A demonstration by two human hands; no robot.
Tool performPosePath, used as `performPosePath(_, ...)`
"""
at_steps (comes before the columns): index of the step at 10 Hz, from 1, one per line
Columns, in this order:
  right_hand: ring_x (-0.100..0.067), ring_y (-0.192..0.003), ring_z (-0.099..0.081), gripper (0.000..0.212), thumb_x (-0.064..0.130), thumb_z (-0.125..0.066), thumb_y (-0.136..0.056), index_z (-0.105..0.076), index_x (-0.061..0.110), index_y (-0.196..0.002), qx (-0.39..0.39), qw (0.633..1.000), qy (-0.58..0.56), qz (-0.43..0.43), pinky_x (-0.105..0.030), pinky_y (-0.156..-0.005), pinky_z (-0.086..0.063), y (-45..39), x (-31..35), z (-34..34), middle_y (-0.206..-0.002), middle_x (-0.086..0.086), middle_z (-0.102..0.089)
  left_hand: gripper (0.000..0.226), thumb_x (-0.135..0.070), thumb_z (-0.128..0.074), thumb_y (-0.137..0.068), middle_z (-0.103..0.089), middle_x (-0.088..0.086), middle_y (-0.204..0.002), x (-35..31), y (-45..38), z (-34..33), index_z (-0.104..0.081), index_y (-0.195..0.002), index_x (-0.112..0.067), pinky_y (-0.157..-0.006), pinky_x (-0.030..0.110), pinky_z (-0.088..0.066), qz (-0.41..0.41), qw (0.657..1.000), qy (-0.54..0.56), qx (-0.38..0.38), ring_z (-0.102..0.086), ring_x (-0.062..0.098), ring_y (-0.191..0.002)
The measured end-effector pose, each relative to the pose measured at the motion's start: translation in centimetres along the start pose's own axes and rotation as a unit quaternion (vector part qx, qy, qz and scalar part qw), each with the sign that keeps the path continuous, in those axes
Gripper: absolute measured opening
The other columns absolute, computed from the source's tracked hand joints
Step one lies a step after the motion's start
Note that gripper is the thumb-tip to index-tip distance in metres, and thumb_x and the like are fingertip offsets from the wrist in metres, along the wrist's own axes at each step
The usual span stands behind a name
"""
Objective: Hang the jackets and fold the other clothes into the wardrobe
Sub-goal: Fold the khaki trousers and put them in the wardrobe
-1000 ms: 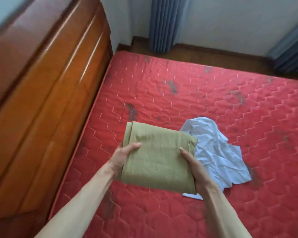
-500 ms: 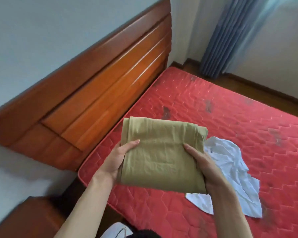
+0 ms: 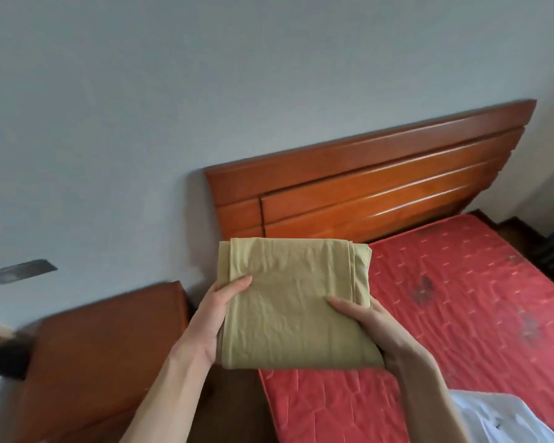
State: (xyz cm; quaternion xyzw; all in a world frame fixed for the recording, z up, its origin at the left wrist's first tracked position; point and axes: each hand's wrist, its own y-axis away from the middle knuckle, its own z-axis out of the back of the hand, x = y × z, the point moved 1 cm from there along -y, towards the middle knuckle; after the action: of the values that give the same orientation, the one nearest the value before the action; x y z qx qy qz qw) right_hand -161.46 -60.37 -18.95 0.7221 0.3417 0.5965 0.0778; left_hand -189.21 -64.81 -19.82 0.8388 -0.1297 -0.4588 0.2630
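Turning away from the mattress [image 3: 461, 282], both hands, left [image 3: 216, 318] and right [image 3: 370, 327], gripped the folded cloth [image 3: 295, 302] in the air by its sides. Folding looked done; next, carrying it to the wardrobe, unseen.

Red quilted mattress [image 3: 461, 298]; white garment [image 3: 506, 417] lying on it.

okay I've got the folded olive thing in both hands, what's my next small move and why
Probably keep turning away from the bed to find the wardrobe. The folded olive garment looks neatly squared, with left hand and right hand holding its sides, and no wardrobe is in view, only headboard and bedside cabinet.
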Motion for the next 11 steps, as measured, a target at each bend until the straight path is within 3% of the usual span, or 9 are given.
performPosePath(1,-0.035,-0.111,-0.074,0.04,0.043,-0.094,-0.075,-0.079,0.03,-0.11,0.041,0.999,0.029,-0.004,-0.045,-0.083,-0.064,-2.7,1.4,-5.2,-0.122,-0.012,-0.076,0.04,-0.043,-0.08,-0.083,-0.075,0.014,-0.122,-2.0,1.9,4.5,-0.08,-0.116,-0.02,-0.092,0.052,-0.058,-0.027,0.999,0.009,-0.037,-0.074,0.035,-0.11)
performPosePath(2,-0.036,-0.112,-0.074,0.058,0.043,-0.095,-0.074,-0.074,0.021,-0.123,0.08,0.995,0.058,-0.02,-0.045,-0.083,-0.063,-5.6,1.7,-11.3,-0.123,-0.014,-0.075,0.052,-0.058,-0.081,-0.078,-0.076,0.009,-0.121,-4.2,3.8,10.4,-0.078,-0.119,-0.026,-0.092,0.052,-0.059,-0.056,0.995,-0.002,-0.081,-0.074,0.032,-0.111)
performPosePath(3,-0.035,-0.114,-0.073,0.065,0.044,-0.094,-0.075,-0.068,0.021,-0.13,0.127,0.988,0.078,-0.036,-0.044,-0.084,-0.063,-8.2,1.0,-18.3,-0.125,-0.013,-0.075,0.072,-0.075,-0.079,-0.072,-0.074,0.003,-0.127,-6.2,5.8,17.4,-0.071,-0.129,-0.031,-0.102,0.055,-0.055,-0.1,0.981,-0.005,-0.164,-0.071,0.029,-0.117)
performPosePath(4,-0.037,-0.116,-0.072,0.064,0.041,-0.093,-0.077,-0.067,0.019,-0.131,0.18,0.978,0.088,-0.059,-0.045,-0.086,-0.063,-10.3,-0.3,-25.1,-0.127,-0.015,-0.074,0.075,-0.081,-0.075,-0.072,-0.072,-0.001,-0.131,-7.3,8.1,24.0,-0.069,-0.132,-0.036,-0.106,0.055,-0.052,-0.114,0.972,0.016,-0.207,-0.069,0.027,-0.122)
performPosePath(6,-0.042,-0.117,-0.07,0.06,0.035,-0.092,-0.079,-0.07,0.01,-0.13,0.261,0.954,0.128,-0.072,-0.048,-0.089,-0.061,-13.8,-2.7,-38.4,-0.129,-0.021,-0.071,0.082,-0.078,-0.082,-0.065,-0.073,0.001,-0.131,-8.5,13.1,34.3,-0.069,-0.132,-0.034,-0.107,0.056,-0.051,-0.136,0.943,0.099,-0.286,-0.069,0.029,-0.121)
performPosePath(8,-0.037,-0.093,-0.078,0.048,0.032,-0.091,-0.075,-0.078,0.009,-0.115,0.32,0.928,0.164,-0.095,-0.037,-0.066,-0.064,-15.6,-4.9,-49.6,-0.113,-0.021,-0.077,0.052,-0.06,-0.078,-0.082,-0.075,0.01,-0.125,-12.3,19.4,40.0,-0.078,-0.121,-0.026,-0.099,0.051,-0.055,-0.138,0.93,0.174,-0.293,-0.073,0.033,-0.113)
performPosePath(9,-0.039,-0.109,-0.074,0.044,0.034,-0.092,-0.077,-0.079,0.016,-0.115,0.34,0.921,0.163,-0.095,-0.039,-0.078,-0.064,-16.5,-5.6,-53.7,-0.123,-0.019,-0.074,0.044,-0.059,-0.074,-0.085,-0.076,0.011,-0.123,-14.6,21.2,42.5,-0.081,-0.114,-0.026,-0.093,0.048,-0.059,-0.149,0.919,0.184,-0.315,-0.074,0.033,-0.111)
performPosePath(11,-0.041,-0.118,-0.07,0.045,0.034,-0.087,-0.086,-0.074,0.014,-0.124,0.38,0.903,0.17,-0.106,-0.044,-0.086,-0.062,-20.2,-5.9,-59.6,-0.13,-0.021,-0.071,0.051,-0.055,-0.074,-0.082,-0.076,0.013,-0.12,-17.5,22.0,45.9,-0.08,-0.116,-0.018,-0.077,0.04,-0.065,-0.188,0.891,0.195,-0.365,-0.075,0.032,-0.109)
